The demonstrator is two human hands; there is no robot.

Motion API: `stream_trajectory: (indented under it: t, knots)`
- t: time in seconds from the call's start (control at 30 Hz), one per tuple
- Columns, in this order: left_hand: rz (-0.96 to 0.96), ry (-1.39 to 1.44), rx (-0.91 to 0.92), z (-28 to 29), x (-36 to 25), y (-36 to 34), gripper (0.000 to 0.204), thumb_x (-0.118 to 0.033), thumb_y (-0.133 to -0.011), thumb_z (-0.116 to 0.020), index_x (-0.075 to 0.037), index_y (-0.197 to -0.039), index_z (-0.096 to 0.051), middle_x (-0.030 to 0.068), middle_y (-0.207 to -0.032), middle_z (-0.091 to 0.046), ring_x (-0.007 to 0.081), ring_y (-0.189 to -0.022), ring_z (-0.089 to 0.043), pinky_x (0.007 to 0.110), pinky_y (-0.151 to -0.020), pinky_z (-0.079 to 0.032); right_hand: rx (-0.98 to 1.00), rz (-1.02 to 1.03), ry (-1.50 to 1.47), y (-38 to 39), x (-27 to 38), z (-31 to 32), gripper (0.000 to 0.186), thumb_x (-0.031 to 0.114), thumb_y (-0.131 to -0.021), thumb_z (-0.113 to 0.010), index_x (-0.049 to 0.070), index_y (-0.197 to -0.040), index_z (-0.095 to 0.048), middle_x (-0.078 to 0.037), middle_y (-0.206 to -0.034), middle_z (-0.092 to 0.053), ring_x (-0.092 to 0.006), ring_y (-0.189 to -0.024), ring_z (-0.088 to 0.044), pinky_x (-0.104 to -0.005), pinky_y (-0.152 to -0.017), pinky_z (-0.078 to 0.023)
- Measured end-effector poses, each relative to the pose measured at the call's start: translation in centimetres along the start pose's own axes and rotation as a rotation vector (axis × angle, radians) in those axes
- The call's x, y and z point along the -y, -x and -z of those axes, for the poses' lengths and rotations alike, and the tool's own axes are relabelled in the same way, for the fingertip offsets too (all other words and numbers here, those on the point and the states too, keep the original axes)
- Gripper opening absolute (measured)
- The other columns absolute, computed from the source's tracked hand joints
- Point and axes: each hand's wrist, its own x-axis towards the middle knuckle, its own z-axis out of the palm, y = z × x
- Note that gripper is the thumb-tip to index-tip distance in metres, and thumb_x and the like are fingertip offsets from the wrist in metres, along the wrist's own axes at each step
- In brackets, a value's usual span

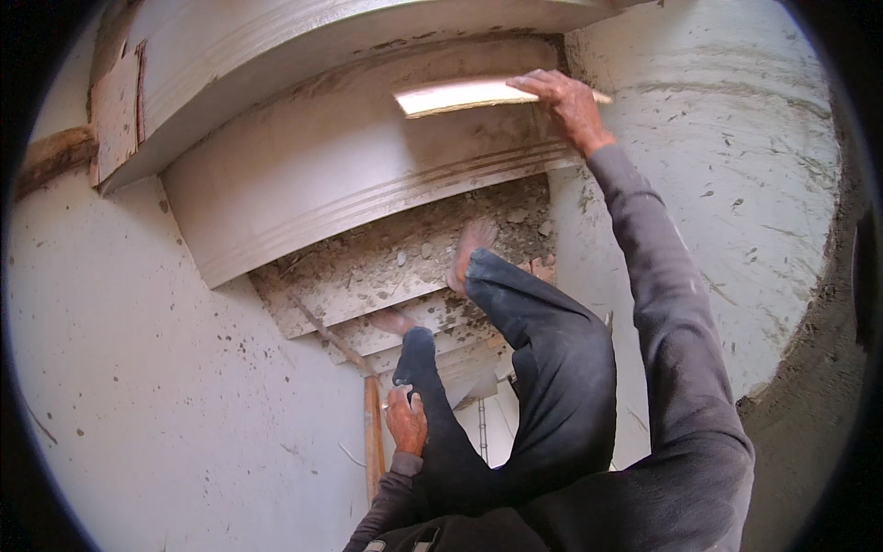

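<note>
My right hand [566, 103] is stretched far forward, closed round one end of a thin, flat, pale strip [460, 96]. The strip reaches leftward from my fingers over a smooth stair tread [303, 193], its upper face shining in the light. Whether it touches the step behind it I cannot tell. Low in the picture, my left hand [406, 419] is beside my left shin with its fingers curled in. Something small and whitish shows at the fingertips, too small to name.
My bare feet stand on steps strewn with rubble [414, 248]. A wooden pole [372, 432] leans near my left hand. Speckled white walls [184, 368] rise on both sides. A timber piece [55, 161] juts out at the upper left.
</note>
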Motion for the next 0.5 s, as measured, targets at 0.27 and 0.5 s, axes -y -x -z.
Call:
stream_trajectory:
  t: [0.27, 0.5]
  knots:
    - [-0.02, -0.037, -0.011, 0.0, -0.4, 0.1, 0.02, -0.012, -0.085, -0.056, -0.002, -0.102, -0.057, 0.0181, -0.102, -0.056, 0.0374, -0.099, -0.053, 0.047, -0.082, -0.04, 0.058, -0.55, -0.116, 6.0, 8.5, 6.3, 0.019, 0.008, -0.083, -0.057, 0.009, -0.101, -0.063, -0.014, -0.093, -0.065, -0.034, -0.084, -0.063, -0.0407, -0.071, -0.05]
    - [-0.058, -0.04, -0.035, 0.0, -0.2, 0.4, 0.019, -0.013, -0.085, -0.055, -0.002, -0.101, -0.057, 0.0179, -0.1, -0.055, 0.0374, -0.096, -0.053, 0.047, -0.082, -0.04, -0.157, -0.929, -0.094, 11.0, 4.2, 3.8, 0.017, 0.012, -0.078, -0.06, 0.001, -0.091, -0.061, -0.022, -0.083, -0.063, -0.0405, -0.08, -0.061, -0.0471, -0.071, -0.047]
